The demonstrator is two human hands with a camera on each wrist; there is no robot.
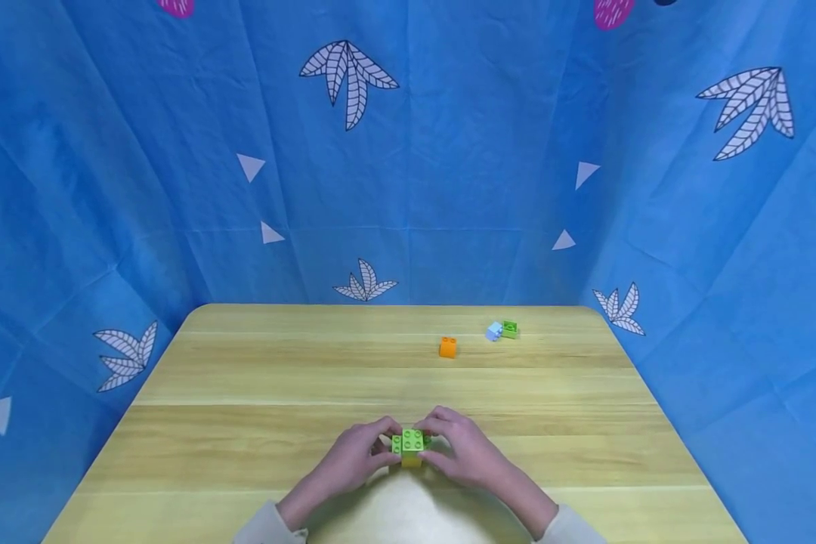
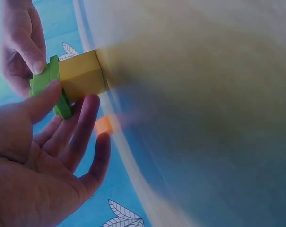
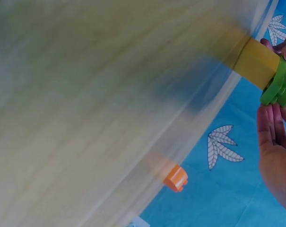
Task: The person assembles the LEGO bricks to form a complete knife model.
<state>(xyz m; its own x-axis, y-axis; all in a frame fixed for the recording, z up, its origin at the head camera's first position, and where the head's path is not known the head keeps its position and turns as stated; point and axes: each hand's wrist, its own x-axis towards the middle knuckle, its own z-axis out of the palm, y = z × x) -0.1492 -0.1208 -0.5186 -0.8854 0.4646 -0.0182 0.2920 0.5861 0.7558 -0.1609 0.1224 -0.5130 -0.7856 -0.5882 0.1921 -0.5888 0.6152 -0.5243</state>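
Between the two hands, near the front of the table, a small toy-brick stack stands upright. Its base is a yellow block (image 2: 82, 78). Across that lies a longer green piece (image 3: 277, 85), its studded end sticking out on the left in the head view, and a green brick (image 1: 412, 440) with studs tops it. The left hand (image 1: 353, 453) pinches the stack's green part from the left, thumb and fingers on either side; its other fingers spread beside the yellow block. From the right, the right hand (image 1: 464, 449) pinches the green part with thumb and fingers.
Farther back on the wooden table (image 1: 279, 385) stands an orange brick (image 1: 448, 348). Behind it to the right, a light blue brick (image 1: 493, 332) lies beside another green brick (image 1: 510, 330). A blue patterned curtain (image 1: 449, 166) surrounds the back and sides.
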